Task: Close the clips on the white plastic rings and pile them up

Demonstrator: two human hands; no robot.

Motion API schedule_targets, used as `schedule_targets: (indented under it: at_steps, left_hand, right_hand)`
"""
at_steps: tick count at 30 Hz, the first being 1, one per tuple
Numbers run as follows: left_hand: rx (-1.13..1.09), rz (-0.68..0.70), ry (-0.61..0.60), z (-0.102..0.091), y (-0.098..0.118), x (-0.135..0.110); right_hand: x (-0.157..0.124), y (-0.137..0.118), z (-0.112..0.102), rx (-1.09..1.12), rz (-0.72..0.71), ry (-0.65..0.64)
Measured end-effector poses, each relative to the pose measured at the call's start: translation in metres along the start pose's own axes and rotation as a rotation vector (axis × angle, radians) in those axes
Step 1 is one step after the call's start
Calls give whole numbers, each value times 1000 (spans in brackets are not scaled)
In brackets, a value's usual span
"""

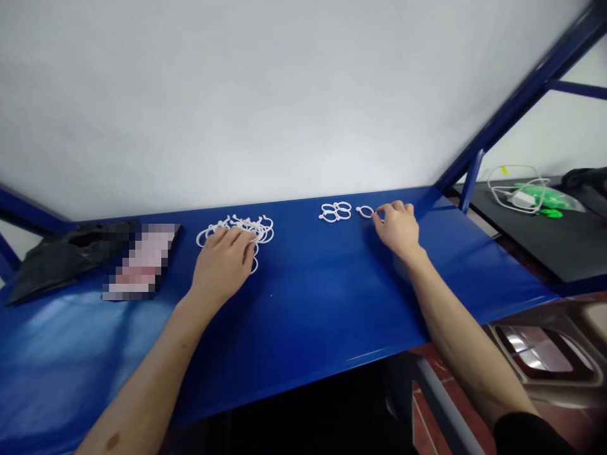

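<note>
White curtain rings (267, 229), each with a small knob or eyelet, lie in a loose pile on the blue tabletop (308, 303). Over the near side of this pile rests my left hand (225, 259), its fingers spread a little and its thumb apart; some rings are hidden beneath it. Farther right, my right hand (397, 229) has thumb and fingers pinched at the edge of a single white curtain ring (365, 212), which lies flat on the table. Just left of that ring, several curtain rings sit together in a tidy cluster (336, 212).
A black bag (71, 253) and a pinkish, blurred-out flat item (145, 259) lie at the left. Behind the table rises a white wall (284, 101). Blue metal posts (472, 180) stand at the right, beside a dark table (545, 240) holding a white cable (493, 193) and green items (550, 196).
</note>
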State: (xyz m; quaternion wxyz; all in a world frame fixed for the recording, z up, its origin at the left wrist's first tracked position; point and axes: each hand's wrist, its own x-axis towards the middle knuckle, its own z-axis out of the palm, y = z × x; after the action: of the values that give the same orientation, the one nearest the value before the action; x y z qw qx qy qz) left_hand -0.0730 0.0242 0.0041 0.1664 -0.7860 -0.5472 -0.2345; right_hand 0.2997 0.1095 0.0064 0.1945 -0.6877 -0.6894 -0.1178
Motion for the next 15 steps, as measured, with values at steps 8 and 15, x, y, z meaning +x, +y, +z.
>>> schedule_targets:
  at_steps: [8, 15]
  left_hand:
    - [181, -184, -2, -14, 3, 1]
    - [54, -62, 37, -13, 5, 3]
  right_hand:
    - [13, 37, 19, 35, 16, -156]
    - [20, 31, 28, 338, -161, 17]
